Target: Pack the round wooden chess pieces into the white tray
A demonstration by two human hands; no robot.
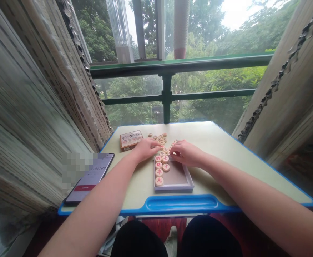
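A wide window with a green railing (167,93) at 12 o'clock, trees behind it, and woven bamboo blinds (287,89) at 3 and 9 o'clock. Below the window, a pale counter (220,150) with a blue edge. On the counter at 9 o'clock, a smartphone (92,175) with a lit screen; at 11 o'clock, a printed box (131,139). Near the middle, a shallow tray (173,187), and just above it a loose heap of round wooden xiangqi pieces (157,137). Inside the tray, two short columns of pieces (158,171) along the left side, and bare floor at 4 o'clock. Stage, as judged: tray only partly filled, many pieces still outside. Left hand (145,150) on the heap, fingers curled down; right hand (185,153) just over the tray's top edge, fingers bent toward the pieces. Whether either grip pinches a piece: hidden, impossible to tell.
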